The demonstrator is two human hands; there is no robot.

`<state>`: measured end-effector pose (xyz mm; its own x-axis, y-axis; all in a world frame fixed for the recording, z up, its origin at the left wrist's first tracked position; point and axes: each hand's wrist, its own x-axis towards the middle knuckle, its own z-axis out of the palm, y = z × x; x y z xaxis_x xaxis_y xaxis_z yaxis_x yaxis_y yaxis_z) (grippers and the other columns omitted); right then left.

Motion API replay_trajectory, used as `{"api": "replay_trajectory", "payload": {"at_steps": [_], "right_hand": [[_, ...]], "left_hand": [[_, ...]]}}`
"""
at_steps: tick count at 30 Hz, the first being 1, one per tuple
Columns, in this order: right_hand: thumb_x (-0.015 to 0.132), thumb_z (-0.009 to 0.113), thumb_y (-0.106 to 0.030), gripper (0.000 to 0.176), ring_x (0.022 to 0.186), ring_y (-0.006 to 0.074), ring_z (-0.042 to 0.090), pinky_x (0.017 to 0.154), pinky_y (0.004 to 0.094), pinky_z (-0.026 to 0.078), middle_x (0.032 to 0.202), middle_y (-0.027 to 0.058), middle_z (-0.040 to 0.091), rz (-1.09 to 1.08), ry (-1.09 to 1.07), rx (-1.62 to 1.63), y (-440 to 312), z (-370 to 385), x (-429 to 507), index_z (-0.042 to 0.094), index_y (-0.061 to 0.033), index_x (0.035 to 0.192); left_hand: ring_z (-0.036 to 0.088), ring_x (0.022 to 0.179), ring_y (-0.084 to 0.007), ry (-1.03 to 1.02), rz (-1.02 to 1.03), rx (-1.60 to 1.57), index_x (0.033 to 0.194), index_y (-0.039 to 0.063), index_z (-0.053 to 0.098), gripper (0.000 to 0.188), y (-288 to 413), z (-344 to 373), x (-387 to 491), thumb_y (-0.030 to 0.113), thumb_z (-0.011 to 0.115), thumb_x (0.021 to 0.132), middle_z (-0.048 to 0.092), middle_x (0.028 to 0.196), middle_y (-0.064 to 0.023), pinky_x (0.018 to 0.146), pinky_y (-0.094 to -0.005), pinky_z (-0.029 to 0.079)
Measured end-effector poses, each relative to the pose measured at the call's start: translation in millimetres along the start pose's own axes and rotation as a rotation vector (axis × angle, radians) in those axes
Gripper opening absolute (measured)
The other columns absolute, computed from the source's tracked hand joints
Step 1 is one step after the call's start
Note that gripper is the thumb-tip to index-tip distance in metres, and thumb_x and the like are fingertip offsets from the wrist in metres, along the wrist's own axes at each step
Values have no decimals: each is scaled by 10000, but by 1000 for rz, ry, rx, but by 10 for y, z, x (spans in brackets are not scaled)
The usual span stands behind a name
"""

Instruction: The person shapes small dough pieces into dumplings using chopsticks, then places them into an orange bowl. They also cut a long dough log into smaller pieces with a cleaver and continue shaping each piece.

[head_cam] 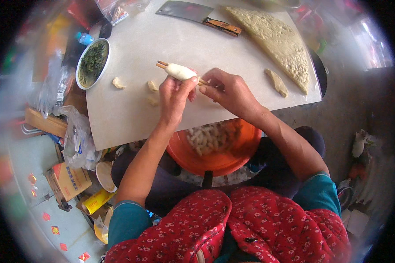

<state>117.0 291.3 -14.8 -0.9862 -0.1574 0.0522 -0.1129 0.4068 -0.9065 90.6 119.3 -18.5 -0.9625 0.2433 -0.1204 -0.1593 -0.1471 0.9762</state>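
Note:
A pale, smooth roll of what looks like dough (180,72) sits around a pair of wooden chopsticks (162,64), whose tips stick out to the upper left. My left hand (175,95) grips the roll from below, thumb along its near end. The other end of the chopsticks is pinched between the thumb and fingers of my right hand (232,90). Both hands are above the near part of a pale work board (135,49). Small dough scraps (118,83) lie left of my hands; a cut strip (276,83) is to the right, beside a large dough slab (273,42).
A cleaver (186,10) with a wooden handle lies at the board's far side. An oval bowl (109,52) of dark green leaves stands at the left edge. Below the near edge, an orange basin (223,169) holds many small pale pieces. Bags and boxes (72,180) crowd the left.

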Motion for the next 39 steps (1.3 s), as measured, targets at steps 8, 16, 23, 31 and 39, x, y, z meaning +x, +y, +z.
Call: {"api": "replay_trajectory", "payload": {"at_steps": [8, 16, 23, 31, 39], "right_hand": [[868, 673, -335, 325, 584, 104, 548, 514, 281, 456, 677, 40, 594, 204, -94, 232, -100, -159, 52, 592, -20, 868], [858, 671, -326, 317, 501, 77, 508, 431, 256, 407, 621, 20, 551, 300, -167, 404, -125, -109, -18, 563, -31, 818], [873, 628, -386, 366, 521, 139, 559, 459, 313, 445, 621, 47, 576, 271, -129, 375, -88, -87, -105, 572, -25, 843], [970, 417, -501, 504, 536, 135, 449, 503, 304, 393, 583, -2, 450, 189, -214, 260, -72, -70, -273, 575, -30, 885], [988, 380, -498, 492, 415, 61, 243, 365, 239, 192, 542, -53, 325, 379, -406, 757, -149, -173, -281, 535, -42, 886]], "left_hand": [[554, 992, -148, -41, 26, -170, 1131, 32, 537, 281, 155, 211, -10, 211, 539, 914, 595, 1002, -72, 860, -299, 454], [478, 796, -186, -29, 152, -619, 876, 110, 437, 316, 146, 281, -11, 407, 438, 983, 444, 787, -19, 843, -391, 436], [450, 739, -166, -14, 42, -640, 858, 119, 433, 329, 199, 354, 92, 424, 436, 983, 433, 769, 3, 764, -355, 427], [431, 757, -134, -100, 105, -669, 960, 129, 461, 349, 112, 141, 210, 478, 465, 956, 438, 804, 8, 736, -314, 400], [513, 809, -177, -315, -56, -702, 1049, 99, 462, 435, 157, 311, 86, 515, 359, 978, 508, 889, -39, 748, -341, 473]]}}
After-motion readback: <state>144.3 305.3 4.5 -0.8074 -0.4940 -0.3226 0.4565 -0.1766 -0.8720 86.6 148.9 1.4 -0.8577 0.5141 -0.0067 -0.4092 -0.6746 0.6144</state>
